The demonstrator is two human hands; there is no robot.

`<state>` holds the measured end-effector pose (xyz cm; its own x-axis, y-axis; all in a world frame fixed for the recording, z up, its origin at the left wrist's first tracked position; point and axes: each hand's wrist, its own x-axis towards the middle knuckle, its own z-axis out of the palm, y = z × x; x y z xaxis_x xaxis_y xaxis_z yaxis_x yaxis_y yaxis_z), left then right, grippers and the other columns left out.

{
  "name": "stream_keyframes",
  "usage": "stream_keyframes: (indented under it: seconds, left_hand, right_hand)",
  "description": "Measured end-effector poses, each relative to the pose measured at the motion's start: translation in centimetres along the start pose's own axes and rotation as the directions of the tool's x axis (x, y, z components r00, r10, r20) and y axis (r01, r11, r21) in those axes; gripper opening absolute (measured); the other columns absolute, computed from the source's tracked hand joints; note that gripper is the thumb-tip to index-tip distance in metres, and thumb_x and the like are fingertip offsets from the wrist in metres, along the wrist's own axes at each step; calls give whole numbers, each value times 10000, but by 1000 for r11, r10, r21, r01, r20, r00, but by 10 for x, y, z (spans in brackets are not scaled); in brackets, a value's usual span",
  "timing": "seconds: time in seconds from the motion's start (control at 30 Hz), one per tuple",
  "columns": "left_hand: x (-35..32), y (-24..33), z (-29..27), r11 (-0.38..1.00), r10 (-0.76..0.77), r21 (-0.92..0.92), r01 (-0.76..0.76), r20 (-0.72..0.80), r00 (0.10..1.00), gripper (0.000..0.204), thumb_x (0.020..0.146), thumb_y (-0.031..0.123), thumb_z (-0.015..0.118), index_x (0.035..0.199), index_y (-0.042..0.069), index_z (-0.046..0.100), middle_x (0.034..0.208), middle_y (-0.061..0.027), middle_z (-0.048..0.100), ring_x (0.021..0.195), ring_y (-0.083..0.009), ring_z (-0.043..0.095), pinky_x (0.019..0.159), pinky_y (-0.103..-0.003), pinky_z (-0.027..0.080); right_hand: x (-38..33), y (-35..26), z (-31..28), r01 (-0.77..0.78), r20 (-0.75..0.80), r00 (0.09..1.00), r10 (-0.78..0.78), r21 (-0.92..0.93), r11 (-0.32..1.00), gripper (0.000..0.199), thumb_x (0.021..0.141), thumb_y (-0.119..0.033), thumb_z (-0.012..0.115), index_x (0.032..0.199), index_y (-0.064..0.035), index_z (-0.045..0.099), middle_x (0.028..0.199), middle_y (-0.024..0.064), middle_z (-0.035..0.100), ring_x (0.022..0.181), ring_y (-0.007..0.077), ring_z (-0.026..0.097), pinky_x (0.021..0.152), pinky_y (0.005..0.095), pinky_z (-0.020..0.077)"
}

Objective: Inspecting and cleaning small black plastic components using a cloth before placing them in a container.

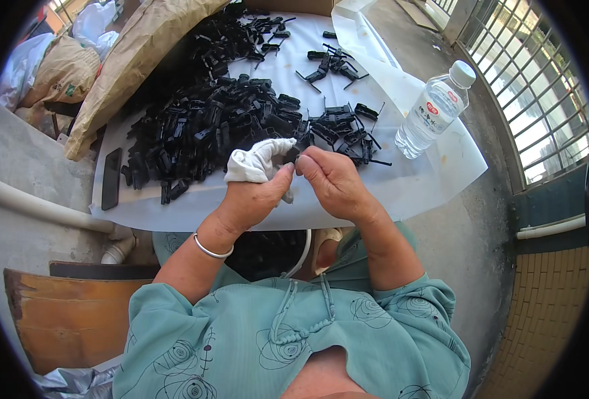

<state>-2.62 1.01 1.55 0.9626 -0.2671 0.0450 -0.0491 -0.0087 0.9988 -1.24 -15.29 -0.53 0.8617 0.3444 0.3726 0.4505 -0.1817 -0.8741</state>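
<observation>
My left hand [258,194] is closed, its fingers covered by a white cloth glove [251,165] that leaves the thumb bare. A small black plastic part [290,157] shows between its thumb and fingers, mostly hidden. Against that part, my right hand [336,181] is bare and closed in a pinch; what its fingertips hold is too small to make out. Just beyond both hands lies a large heap of black plastic parts [201,123]. A smaller group of black parts with thin protruding arms [347,130] lies to the right.
White sheeting [434,174] covers the table. A clear water bottle [431,113] stands at the right, and a dark phone [111,178] lies at the left edge. Brown paper [131,70] slopes along the far left. Below the table edge, a dark-filled container [268,251] sits between my legs.
</observation>
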Motion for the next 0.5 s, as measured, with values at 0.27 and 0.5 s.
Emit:
stream_keyframes:
  seconds: [0.27,0.5]
  left_hand:
    - [4,-19,3,737,454,573,-358,-27,891,277,750,46,589,1012,-46,580,893,-168,626,784,-273,623,732,-320,492]
    - [3,-16,-12,987,157,41,-155,-64,985,261,886,43,505,1131,52,416,932,-34,511,758,-67,460,677,-209,418]
  right_hand:
    - [0,15,24,-197,-2,979,206,284,938,251,918,-171,482,737,-6,535,625,-14,505,582,69,419,529,237,375]
    - [3,-3,3,-156,12,988,156,-4,988,170,871,-176,564,876,-9,590,634,-10,502,574,62,420,529,233,383]
